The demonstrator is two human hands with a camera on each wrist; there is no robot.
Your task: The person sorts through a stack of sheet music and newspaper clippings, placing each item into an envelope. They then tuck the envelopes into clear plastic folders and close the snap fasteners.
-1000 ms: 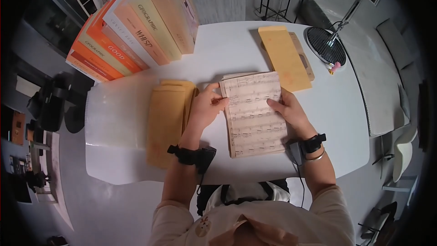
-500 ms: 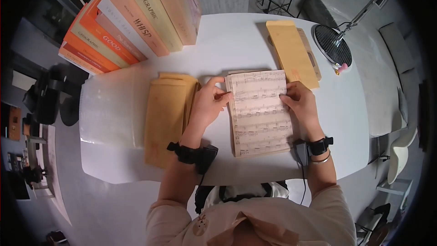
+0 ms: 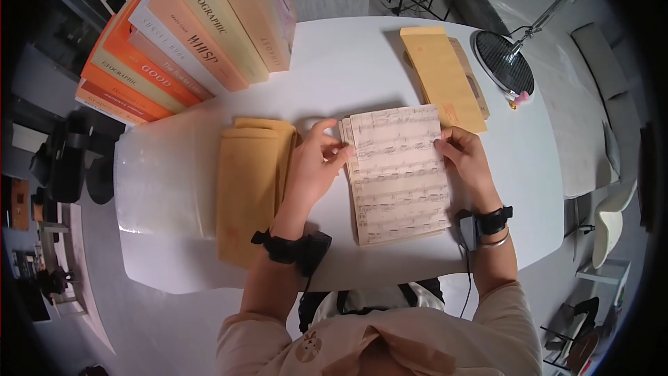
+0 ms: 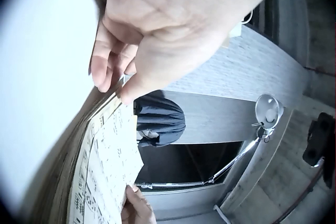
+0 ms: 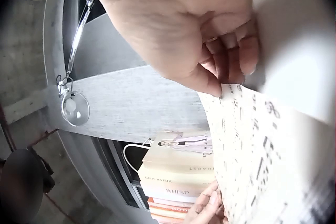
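Two-handed, pinching sheet music (image 3: 400, 174) at opposite edges with left hand (image 3: 316, 163) and right hand (image 3: 471, 160), fingers curled; could skew or crease it by pulling unevenly.

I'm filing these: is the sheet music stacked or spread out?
Stacked: the sheet music forms one pile between the left hand and right hand, its left edges slightly uneven.

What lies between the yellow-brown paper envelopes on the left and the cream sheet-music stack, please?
In the head view, the person's left hand lies between the envelopes and the sheet-music stack, with bare white tabletop beside it.
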